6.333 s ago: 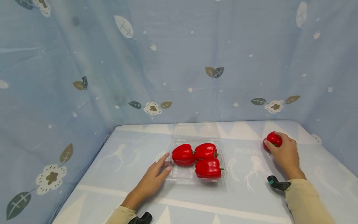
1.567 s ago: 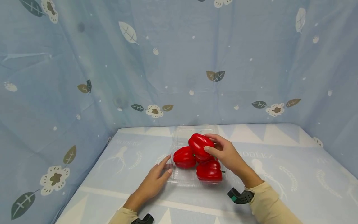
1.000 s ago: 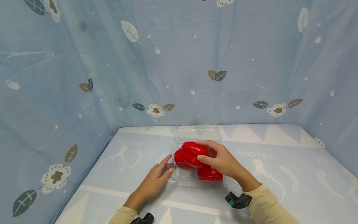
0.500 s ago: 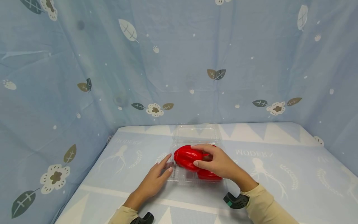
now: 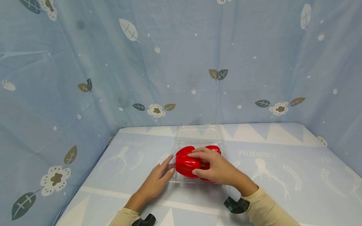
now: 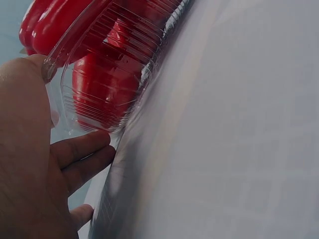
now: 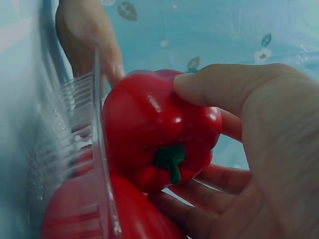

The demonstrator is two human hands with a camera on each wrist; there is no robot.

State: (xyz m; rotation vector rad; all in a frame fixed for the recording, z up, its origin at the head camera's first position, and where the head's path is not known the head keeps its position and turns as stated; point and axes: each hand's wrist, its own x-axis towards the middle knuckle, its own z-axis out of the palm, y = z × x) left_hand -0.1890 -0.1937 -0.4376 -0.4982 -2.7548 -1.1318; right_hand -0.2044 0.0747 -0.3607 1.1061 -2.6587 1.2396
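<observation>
My right hand (image 5: 216, 166) grips a red bell pepper (image 5: 186, 166), thumb and fingers on the end around its green stem. That pepper sits over the front left part of a clear plastic clamshell container (image 5: 170, 181). In the right wrist view the held pepper (image 7: 154, 119) rises above the container's rim (image 7: 99, 134), against another pepper. Three more red peppers lie inside, partly covered: one back left (image 5: 183, 150), one back right (image 5: 214, 148), one front right (image 5: 205, 180). My left hand (image 5: 154, 182) touches the container's left side, fingers mostly straight, thumb right at the rim.
The container's clear lid (image 5: 199, 134) is folded back toward the far edge of the table. A pale patterned cloth (image 5: 127, 175) covers the table, and a blue floral curtain (image 5: 181, 62) hangs behind and at the sides. Each wrist wears a black device (image 5: 237, 205).
My right hand has brought the pepper from the far right of the table over the container, then left, forward and down to its front left. My left hand stays at the container.
</observation>
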